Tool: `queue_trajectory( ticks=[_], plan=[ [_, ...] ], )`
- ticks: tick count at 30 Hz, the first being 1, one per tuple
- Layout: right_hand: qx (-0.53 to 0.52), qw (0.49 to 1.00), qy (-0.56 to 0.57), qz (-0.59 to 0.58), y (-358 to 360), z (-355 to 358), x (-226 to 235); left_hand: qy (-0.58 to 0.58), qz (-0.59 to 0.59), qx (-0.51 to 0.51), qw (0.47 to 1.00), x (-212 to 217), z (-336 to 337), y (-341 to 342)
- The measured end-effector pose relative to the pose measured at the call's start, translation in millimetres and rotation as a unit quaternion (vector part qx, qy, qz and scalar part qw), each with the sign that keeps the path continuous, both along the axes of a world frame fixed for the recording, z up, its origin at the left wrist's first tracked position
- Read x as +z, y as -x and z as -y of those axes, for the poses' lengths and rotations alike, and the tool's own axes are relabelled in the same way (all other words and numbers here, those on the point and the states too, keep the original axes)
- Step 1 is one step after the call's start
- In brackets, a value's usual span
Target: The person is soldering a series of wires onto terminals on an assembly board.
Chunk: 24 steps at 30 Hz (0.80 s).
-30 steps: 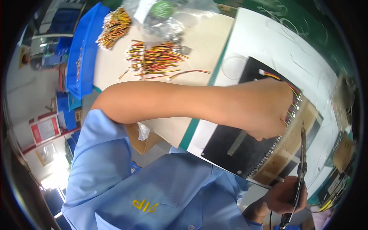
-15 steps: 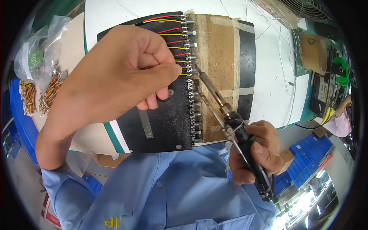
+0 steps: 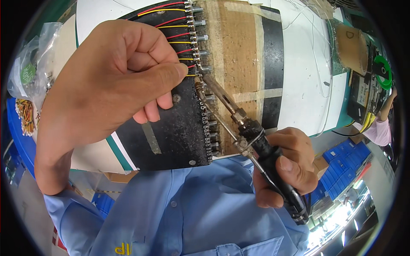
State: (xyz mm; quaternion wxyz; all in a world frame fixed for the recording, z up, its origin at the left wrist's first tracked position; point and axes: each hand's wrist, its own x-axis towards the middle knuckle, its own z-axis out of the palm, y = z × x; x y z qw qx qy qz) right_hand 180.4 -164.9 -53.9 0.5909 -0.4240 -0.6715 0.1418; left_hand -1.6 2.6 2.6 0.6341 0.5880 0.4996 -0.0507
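My left hand [image 3: 124,81] is closed, thumb and forefinger pinching a thin red and a yellow wire [image 3: 191,75] at the row of terminals. In my right hand [image 3: 294,164] is a soldering iron [image 3: 260,136] with a black handle and a thin metal feed tube [image 3: 224,123] clamped alongside. Its tip and the tube's end meet the terminals beside the pinched wires; exact contact is too small to tell. Metal connectors [image 3: 200,38] line the seam of a black board [image 3: 175,141]. Those farther away have red and yellow wires attached; nearer ones show bare loops.
A brown taped strip [image 3: 239,51] covers the board's right part. To the left lie a clear plastic bag [image 3: 32,70] and wire bundles [image 3: 24,117]. At right are a cardboard piece [image 3: 351,47], a green spool [image 3: 382,72], blue bins [image 3: 341,164] and another person's arm [image 3: 382,126].
The board has shifted left and slightly up in view. The iron's tip and feed tube have moved left, closer to the terminals at my left fingertips. Both hands keep their grips.
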Motion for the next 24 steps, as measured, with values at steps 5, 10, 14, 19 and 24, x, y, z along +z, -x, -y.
queue_trajectory(
  ticks=[5, 10, 14, 19, 24],
  plan=[
    [0.019, 1.000, 0.024, 0.005, -7, 11, -5, 0.030, -0.006, -0.007, 1.000, -3, -1, 1],
    [-0.033, 0.996, 0.078, 0.042, -12, 26, 4, 0.045, 0.065, -0.074, 0.994, -4, -5, 9],
    [-0.081, 0.991, 0.083, 0.066, -11, 33, 7, 0.008, 0.140, -0.065, 0.988, 1, -3, 16],
    [-0.134, 0.986, 0.069, 0.077, -10, 35, 6, 0.009, 0.131, -0.061, 0.989, 4, -3, 17],
    [-0.072, 0.991, 0.103, 0.051, -13, 35, -2, 0.015, 0.126, -0.050, 0.991, 0, -1, 14]
  ],
)
